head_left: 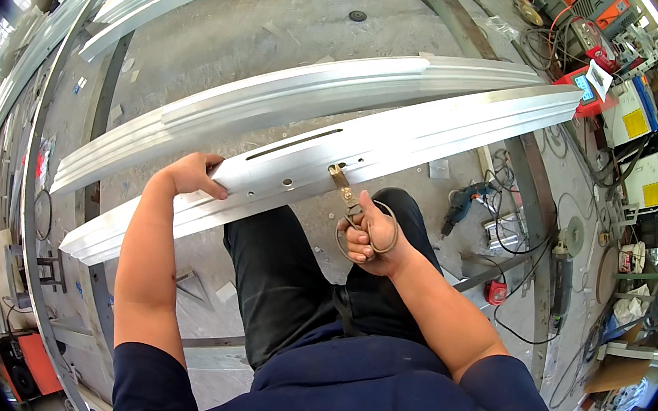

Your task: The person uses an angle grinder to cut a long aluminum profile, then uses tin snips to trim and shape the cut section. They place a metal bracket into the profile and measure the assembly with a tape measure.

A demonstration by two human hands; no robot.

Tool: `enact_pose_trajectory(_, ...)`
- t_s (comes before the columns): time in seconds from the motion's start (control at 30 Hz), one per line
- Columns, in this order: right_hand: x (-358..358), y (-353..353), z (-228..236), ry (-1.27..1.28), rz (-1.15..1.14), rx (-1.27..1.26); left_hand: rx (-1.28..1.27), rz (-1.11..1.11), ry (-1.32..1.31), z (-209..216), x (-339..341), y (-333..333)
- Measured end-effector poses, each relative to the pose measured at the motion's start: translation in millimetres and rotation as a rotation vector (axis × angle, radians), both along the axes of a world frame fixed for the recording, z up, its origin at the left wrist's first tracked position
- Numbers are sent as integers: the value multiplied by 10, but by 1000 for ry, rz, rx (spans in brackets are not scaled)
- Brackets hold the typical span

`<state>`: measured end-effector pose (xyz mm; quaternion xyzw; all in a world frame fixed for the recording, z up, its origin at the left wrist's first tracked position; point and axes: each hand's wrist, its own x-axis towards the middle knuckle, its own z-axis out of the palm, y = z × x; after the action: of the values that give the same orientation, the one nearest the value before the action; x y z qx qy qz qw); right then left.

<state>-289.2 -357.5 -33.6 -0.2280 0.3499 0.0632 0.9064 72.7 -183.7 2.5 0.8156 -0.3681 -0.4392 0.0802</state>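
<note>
Apparently for steadiness, the left hand (191,175) grasps the far edge of the bar (428,135), which lies crosswise before the knees (269,235); the right hand's (377,238) fingers clench the scissors (348,197), presumably guiding their tips at a hole (342,165).

Open room lay over the near metal profile (310,162) between the left hand (195,175) and the loop-handled tool (347,195). The gap to the far metal profile (276,102) narrowed rightward; the person's legs (279,273) obstructed the near side.
</note>
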Motion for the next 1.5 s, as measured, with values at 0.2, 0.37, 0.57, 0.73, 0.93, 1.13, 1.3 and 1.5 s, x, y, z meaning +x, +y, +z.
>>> enact_pose_trajectory(0.2, 53, -43, 138, -24, -12, -30, 19, -24, 1, 4, 28, -29)
enact_pose_trajectory(0.37, 388, -64, 2, -30, -94, -102, 5, -27, 46, -19, 66, -54)
enact_pose_trajectory(0.57, 209, -95, 102, 13, 13, -216, 24, -36, 22, -52, 70, -48)
enact_pose_trajectory(0.73, 79, -139, 207, 8, 25, -105, -2, -41, 47, -69, 113, -29)
enact_pose_trajectory(0.93, 62, -104, 278, -12, 14, -84, 24, -61, 36, -40, 127, -66)
enact_pose_trajectory(1.13, 196, -93, 331, -13, 63, -256, 37, -29, 28, -2, 58, -92)
enact_pose_trajectory(1.3, 296, -116, 401, -21, 106, -329, -16, -29, 40, -19, 69, -70)
enact_pose_trajectory(1.5, 71, -203, 282, -68, 90, -115, 19, -9, 32, 17, 82, -24)
